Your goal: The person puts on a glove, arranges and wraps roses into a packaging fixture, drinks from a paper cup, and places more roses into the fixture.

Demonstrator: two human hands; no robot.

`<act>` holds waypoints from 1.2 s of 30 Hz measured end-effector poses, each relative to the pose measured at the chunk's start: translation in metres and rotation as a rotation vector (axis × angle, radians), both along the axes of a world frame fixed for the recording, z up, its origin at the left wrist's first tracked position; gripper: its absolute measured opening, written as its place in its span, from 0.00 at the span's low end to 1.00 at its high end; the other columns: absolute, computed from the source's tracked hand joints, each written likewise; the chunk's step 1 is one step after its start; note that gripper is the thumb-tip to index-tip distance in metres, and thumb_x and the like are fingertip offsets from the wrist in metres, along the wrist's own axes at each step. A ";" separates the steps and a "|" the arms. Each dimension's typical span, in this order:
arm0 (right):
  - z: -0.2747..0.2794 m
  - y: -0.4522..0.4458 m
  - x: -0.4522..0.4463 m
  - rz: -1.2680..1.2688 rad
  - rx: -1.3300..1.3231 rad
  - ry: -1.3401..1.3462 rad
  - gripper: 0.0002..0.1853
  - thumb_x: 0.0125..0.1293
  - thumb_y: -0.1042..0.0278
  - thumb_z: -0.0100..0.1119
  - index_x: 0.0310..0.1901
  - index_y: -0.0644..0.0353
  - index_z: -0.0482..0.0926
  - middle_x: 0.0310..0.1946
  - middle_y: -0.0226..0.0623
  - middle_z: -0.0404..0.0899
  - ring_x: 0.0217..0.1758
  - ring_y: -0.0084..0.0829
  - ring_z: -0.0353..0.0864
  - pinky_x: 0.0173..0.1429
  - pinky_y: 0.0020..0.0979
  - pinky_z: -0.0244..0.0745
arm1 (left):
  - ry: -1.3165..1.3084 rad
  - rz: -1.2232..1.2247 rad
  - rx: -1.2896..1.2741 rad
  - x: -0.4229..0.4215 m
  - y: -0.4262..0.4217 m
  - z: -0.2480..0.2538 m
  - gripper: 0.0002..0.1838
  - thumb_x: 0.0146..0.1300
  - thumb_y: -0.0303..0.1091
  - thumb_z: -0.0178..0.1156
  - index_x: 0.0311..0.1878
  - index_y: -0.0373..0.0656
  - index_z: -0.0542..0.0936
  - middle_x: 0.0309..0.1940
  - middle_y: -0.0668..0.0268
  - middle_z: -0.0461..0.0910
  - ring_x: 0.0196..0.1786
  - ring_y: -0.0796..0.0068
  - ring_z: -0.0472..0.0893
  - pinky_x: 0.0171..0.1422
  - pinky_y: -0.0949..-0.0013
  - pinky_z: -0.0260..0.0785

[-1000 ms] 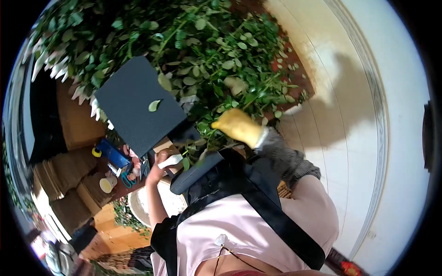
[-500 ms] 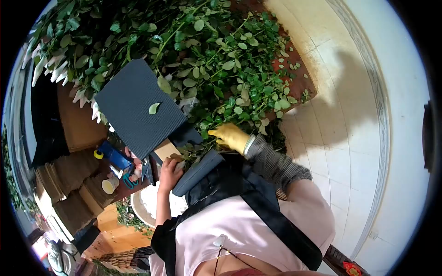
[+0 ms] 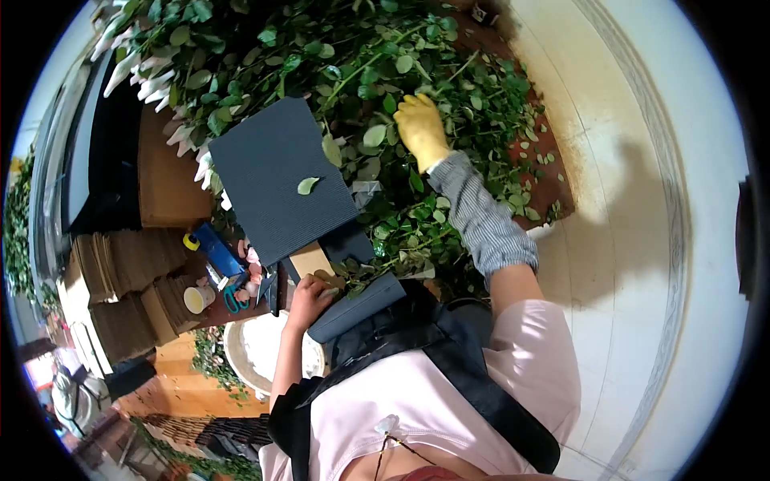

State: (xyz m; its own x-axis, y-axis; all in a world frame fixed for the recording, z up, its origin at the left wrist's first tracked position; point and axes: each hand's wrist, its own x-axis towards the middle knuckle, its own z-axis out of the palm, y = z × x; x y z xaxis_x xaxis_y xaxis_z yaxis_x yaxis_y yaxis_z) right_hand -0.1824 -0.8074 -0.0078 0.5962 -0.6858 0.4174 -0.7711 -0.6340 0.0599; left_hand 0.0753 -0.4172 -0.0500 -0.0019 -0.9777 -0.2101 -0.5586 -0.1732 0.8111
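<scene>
My bare left hand (image 3: pixel 310 301) rests at the left end of a dark grey padded roll (image 3: pixel 357 309), with its fingers curled. Whatever lies under those fingertips is hidden. Beside them, a few leafy stems (image 3: pixel 385 268) lie along the roll. My right hand (image 3: pixel 421 130), in a yellow glove, reaches over the big heap of leafy stems (image 3: pixel 353 64). Its fingers bend down among the leaves, and I cannot make out what is in them. A dark ribbed board (image 3: pixel 285 176) with one loose leaf (image 3: pixel 308 186) on it lies between the hands and the pale flower heads (image 3: pixel 148 84).
At the left are stacked brown cardboard sheets (image 3: pixel 120 268), a paper cup (image 3: pixel 198 300), teal scissors (image 3: pixel 236 300) and a blue box (image 3: pixel 218 250). A white bucket (image 3: pixel 234 353) stands below the table edge. Tiled floor (image 3: pixel 593 240) runs along the right.
My right hand has moved away from the roll, up and to the right over the heap, and the arm is stretched out. My left hand stays by the roll. The view has shifted slightly.
</scene>
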 end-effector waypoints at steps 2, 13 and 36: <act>0.053 0.014 -0.007 -0.062 -0.010 -0.090 0.03 0.53 0.74 0.57 0.27 0.57 0.81 0.35 0.38 0.82 0.55 0.40 0.80 0.65 0.40 0.70 | -0.046 -0.055 -0.026 0.001 -0.001 0.005 0.13 0.50 0.28 0.71 0.40 0.38 0.85 0.38 0.57 0.78 0.46 0.54 0.79 0.52 0.59 0.73; 0.025 0.065 -0.086 -0.225 0.410 0.222 0.17 0.61 0.63 0.64 0.50 0.59 0.81 0.49 0.43 0.83 0.57 0.44 0.79 0.63 0.46 0.73 | -0.009 -0.011 -0.008 0.000 0.002 0.000 0.12 0.51 0.29 0.71 0.40 0.40 0.85 0.40 0.58 0.78 0.49 0.54 0.78 0.54 0.58 0.72; -0.004 0.218 -0.046 0.106 0.377 0.051 0.19 0.62 0.72 0.55 0.55 0.49 0.82 0.60 0.32 0.81 0.67 0.34 0.76 0.60 0.37 0.77 | -0.054 0.000 -0.072 -0.001 0.001 0.007 0.10 0.56 0.33 0.69 0.39 0.38 0.83 0.40 0.55 0.80 0.45 0.50 0.81 0.51 0.55 0.74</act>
